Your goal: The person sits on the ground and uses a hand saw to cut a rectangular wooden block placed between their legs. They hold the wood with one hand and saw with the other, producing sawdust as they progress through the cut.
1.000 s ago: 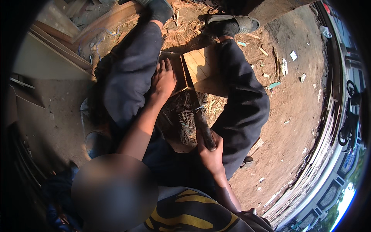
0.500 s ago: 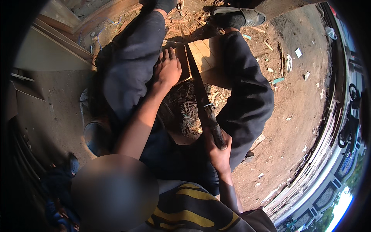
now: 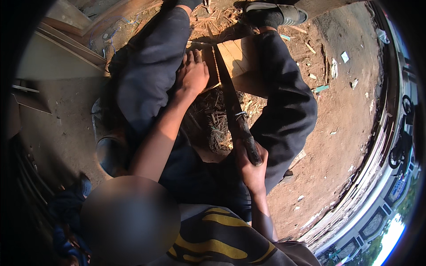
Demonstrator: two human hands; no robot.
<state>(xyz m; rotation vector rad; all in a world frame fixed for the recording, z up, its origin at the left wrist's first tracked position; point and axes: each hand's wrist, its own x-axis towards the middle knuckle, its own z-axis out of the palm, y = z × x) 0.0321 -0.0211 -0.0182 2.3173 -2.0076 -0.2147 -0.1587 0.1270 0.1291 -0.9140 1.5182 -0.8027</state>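
A wooden board [image 3: 242,66] lies between my lower legs, its right part sunlit and its left part in shade. My left hand [image 3: 194,75] rests flat on the shaded left part, fingers stretched out and pointing away from me. Closed around the dark handle of a hand saw [image 3: 230,95] is my right hand [image 3: 251,164], above my lap. From the handle the long dark blade runs away from me, and its far end meets the board just right of a bright, sunlit edge. The blade's teeth are too small to make out.
Wood shavings [image 3: 217,128] cover the ground under and beyond the board. Flat panels [image 3: 57,55] lean at the far left, and a round container [image 3: 108,153] stands by my left leg. Another person [image 3: 69,221] is partly visible at lower left. A motorbike [image 3: 401,142] stands at far right.
My right hand and the saw have moved slightly away from me, along the blade's line. My left hand stays on the board.
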